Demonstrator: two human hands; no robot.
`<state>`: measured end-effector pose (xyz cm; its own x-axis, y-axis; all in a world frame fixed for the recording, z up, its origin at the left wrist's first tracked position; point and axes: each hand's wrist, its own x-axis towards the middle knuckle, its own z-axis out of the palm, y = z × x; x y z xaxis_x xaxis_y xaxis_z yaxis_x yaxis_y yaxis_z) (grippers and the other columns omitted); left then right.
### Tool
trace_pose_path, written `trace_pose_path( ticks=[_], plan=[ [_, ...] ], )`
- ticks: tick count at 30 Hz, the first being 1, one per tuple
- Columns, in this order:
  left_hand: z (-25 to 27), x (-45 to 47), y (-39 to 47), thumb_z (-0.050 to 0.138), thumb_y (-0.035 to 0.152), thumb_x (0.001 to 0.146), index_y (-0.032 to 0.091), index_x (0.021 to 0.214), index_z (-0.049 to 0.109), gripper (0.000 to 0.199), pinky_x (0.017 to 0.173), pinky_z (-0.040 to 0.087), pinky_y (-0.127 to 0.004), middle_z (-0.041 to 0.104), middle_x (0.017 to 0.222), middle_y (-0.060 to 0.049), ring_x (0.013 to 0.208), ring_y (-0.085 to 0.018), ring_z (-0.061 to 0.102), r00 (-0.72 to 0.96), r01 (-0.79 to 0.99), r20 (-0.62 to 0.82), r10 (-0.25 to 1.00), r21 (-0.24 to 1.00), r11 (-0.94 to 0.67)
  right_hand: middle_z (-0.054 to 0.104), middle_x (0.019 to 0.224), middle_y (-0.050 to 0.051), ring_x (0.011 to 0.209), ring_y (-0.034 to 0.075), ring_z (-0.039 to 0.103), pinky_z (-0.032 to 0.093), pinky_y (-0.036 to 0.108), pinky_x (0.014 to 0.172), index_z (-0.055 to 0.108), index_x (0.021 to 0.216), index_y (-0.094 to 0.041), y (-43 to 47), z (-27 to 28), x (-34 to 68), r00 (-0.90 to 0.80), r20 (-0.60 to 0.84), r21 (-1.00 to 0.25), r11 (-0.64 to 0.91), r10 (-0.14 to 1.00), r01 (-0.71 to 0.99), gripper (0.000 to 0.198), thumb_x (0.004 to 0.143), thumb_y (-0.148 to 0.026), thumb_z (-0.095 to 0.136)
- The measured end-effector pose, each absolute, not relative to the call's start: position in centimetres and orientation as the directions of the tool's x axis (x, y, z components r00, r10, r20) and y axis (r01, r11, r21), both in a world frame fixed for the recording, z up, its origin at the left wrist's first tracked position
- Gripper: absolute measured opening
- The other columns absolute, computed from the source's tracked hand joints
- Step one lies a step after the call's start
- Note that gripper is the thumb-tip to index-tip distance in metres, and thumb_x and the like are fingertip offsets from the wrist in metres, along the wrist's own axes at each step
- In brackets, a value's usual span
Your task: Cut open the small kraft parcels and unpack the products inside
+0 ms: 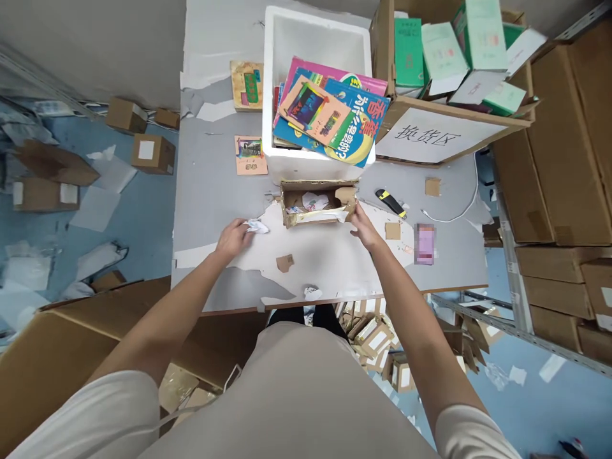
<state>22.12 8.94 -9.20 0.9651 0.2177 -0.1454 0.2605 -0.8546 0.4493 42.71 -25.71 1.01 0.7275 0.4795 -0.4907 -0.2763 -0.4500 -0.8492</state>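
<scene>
My left hand is closed on a crumpled piece of white paper just above the table. At the right end of a small opened cardboard box, my right hand touches the side, with its fingers partly apart. The box faces me with its open side, and crumpled paper lies inside it. Whether my right fingers grip the box wall is hard to make out. Directly behind the box stands a white foam box with several colourful books stacked in its mouth.
A yellow-and-black box cutter lies right of the small box, near cardboard scraps and a pink item. A large carton of green boxes stands back right. Booklets lie left. Cartons litter the floor.
</scene>
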Motion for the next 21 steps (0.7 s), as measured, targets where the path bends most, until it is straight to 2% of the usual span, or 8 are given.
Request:
trace_pose_path(
  ticks=[2, 4, 6, 9, 11, 12, 16, 21],
  plan=[
    [-9.2, 19.9, 8.9, 0.042, 0.039, 0.085, 0.016, 0.099, 0.067, 0.036, 0.091, 0.046, -0.040, 0.062, 0.112, -0.015, 0.106, -0.029, 0.058, 0.930, 0.358, -0.117, 0.350, 0.507, -0.784, 0.033, 0.154, 0.002, 0.137, 0.030, 0.036, 0.044, 0.058, 0.098, 0.031, 0.144, -0.040, -25.2, 2.3, 42.7, 0.708, -0.589, -0.779, -0.505, 0.389, -0.370, 0.078, 0.076, -0.069, 0.055],
    [-9.0, 18.5, 8.6, 0.043, 0.040, 0.085, 0.016, 0.098, 0.064, 0.034, 0.093, 0.045, -0.041, 0.061, 0.108, -0.014, 0.106, -0.028, 0.057, 0.895, 0.417, -0.112, 0.431, 0.552, -0.722, 0.039, 0.150, 0.004, 0.132, 0.030, 0.042, 0.051, 0.053, 0.091, 0.040, 0.138, -0.038, -24.2, 3.2, 43.0, 0.718, -0.628, -0.723, -0.567, 0.301, -0.395, 0.072, 0.076, -0.068, 0.057],
    [-8.7, 18.1, 8.3, 0.047, 0.038, 0.082, 0.015, 0.106, 0.060, 0.036, 0.091, 0.046, -0.041, 0.061, 0.104, -0.014, 0.100, -0.028, 0.058, 0.847, 0.486, -0.138, 0.513, 0.592, -0.643, 0.043, 0.147, 0.006, 0.125, 0.029, 0.048, 0.058, 0.044, 0.081, 0.045, 0.133, -0.033, -23.0, 3.5, 43.3, 0.740, -0.626, -0.695, -0.607, 0.247, -0.385, 0.068, 0.075, -0.067, 0.059],
    [-8.0, 19.8, 7.5, 0.055, 0.034, 0.076, 0.012, 0.134, 0.041, 0.064, 0.079, 0.049, -0.038, 0.060, 0.105, -0.012, 0.079, -0.021, 0.059, 0.768, 0.572, -0.257, 0.587, 0.688, -0.447, 0.053, 0.136, 0.011, 0.113, 0.029, 0.057, 0.061, 0.037, 0.067, 0.049, 0.124, -0.025, -21.6, 3.1, 43.8, 0.791, -0.587, -0.633, -0.705, 0.170, -0.318, 0.065, 0.076, -0.067, 0.057],
    [-7.5, 22.1, 6.6, 0.060, 0.033, 0.072, 0.015, 0.142, 0.033, 0.078, 0.073, 0.049, -0.033, 0.061, 0.106, -0.010, 0.071, -0.017, 0.057, 0.777, 0.569, -0.356, 0.519, 0.751, -0.335, 0.060, 0.124, 0.013, 0.105, 0.029, 0.062, 0.060, 0.038, 0.067, 0.050, 0.120, -0.021, -21.2, 2.5, 43.9, 0.832, -0.535, -0.574, -0.785, 0.147, -0.231, 0.065, 0.075, -0.067, 0.059],
    [-7.2, 23.4, 6.0, 0.061, 0.033, 0.070, 0.016, 0.141, 0.036, 0.078, 0.070, 0.048, -0.031, 0.062, 0.103, -0.008, 0.069, -0.016, 0.056, 0.790, 0.561, -0.398, 0.466, 0.775, -0.290, 0.062, 0.120, 0.013, 0.103, 0.029, 0.063, 0.060, 0.039, 0.069, 0.050, 0.120, -0.021, -21.2, 2.2, 43.9, 0.847, -0.509, -0.554, -0.811, 0.151, -0.189, 0.064, 0.076, -0.066, 0.059],
    [-6.4, 27.5, 3.1, 0.063, 0.034, 0.064, 0.016, 0.121, 0.057, 0.060, 0.058, 0.043, -0.026, 0.063, 0.082, -0.002, 0.059, -0.014, 0.052, 0.809, 0.539, -0.501, 0.306, 0.841, -0.048, 0.066, 0.111, 0.010, 0.104, 0.029, 0.064, 0.057, 0.042, 0.080, 0.047, 0.121, -0.021, -21.6, 1.3, 43.1, 0.856, -0.473, -0.556, -0.824, 0.207, -0.108, 0.057, 0.082, -0.062, 0.055],
    [-5.9, 26.6, 0.4, 0.070, 0.030, 0.052, 0.016, 0.090, 0.060, 0.042, 0.051, 0.041, -0.025, 0.060, 0.066, 0.001, 0.053, -0.014, 0.053, 0.788, 0.573, -0.582, 0.202, 0.813, 0.107, 0.066, 0.110, 0.010, 0.098, 0.028, 0.067, 0.055, 0.038, 0.079, 0.049, 0.120, -0.021, -24.0, 1.3, 40.7, 0.855, -0.489, -0.504, -0.856, 0.174, -0.114, 0.058, 0.079, -0.060, 0.061]
  ],
)
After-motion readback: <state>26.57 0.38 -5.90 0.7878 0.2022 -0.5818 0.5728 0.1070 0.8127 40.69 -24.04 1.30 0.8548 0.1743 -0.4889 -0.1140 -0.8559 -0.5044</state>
